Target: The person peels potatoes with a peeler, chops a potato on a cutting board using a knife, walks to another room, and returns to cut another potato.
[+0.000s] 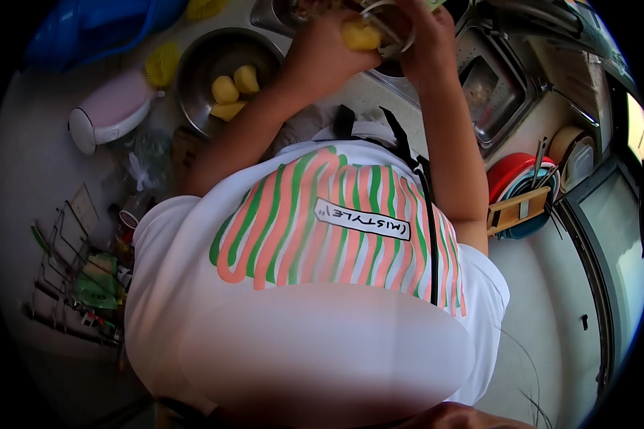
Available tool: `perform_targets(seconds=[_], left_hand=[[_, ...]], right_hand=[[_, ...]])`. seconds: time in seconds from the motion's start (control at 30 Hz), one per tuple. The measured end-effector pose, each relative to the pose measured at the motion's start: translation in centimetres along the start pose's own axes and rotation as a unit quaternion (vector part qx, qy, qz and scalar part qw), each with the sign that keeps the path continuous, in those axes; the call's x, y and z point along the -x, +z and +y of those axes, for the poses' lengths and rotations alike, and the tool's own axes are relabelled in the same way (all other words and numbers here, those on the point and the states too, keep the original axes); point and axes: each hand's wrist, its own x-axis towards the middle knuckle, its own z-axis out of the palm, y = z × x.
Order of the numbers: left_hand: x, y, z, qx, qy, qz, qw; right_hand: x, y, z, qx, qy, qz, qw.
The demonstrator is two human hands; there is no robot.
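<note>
At the top of the head view, my left hand (336,46) is closed around a pale yellow peeled potato (361,34). Close beside it, my right hand (431,36) is closed on what looks like a peeler, with a thin white curved frame (410,37) and a bit of light green at the top edge. The frame sits right by the potato; whether they touch I cannot tell. Left of my left forearm, a metal bowl (193,96) holds peeled yellow potatoes (225,90), partly hidden by the arm.
Metal sink basins (504,132) lie beyond and right of my hands. Scraps (309,7) show in the left basin. Leftward are a pink and white kettle (114,111), a yellow scrubber (162,64), a blue basin (96,32) and a wire rack (57,286). Stacked coloured basins (511,168) stand at right.
</note>
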Motion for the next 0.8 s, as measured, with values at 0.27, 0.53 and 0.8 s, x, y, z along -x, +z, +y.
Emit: perform_targets(seconds=[0.27,0.53,0.8], left_hand=[[-0.5,0.1,0.0,0.044,-0.033,-0.024,0.998],[-1.3,1.1,-0.9,0.064,-0.044,-0.063,0.995],[-1.1,0.6,1.0,-0.106,-0.080,-0.077,0.988]], right_hand=[[-1.4,-1.4,0.8,0.021,-0.045,0.067,0.996],[-1.6,-1.5,0.5,0.025,-0.034,0.044,0.998],[-2.4,-2.7,0.3,0.173,-0.067,0.023,0.982]])
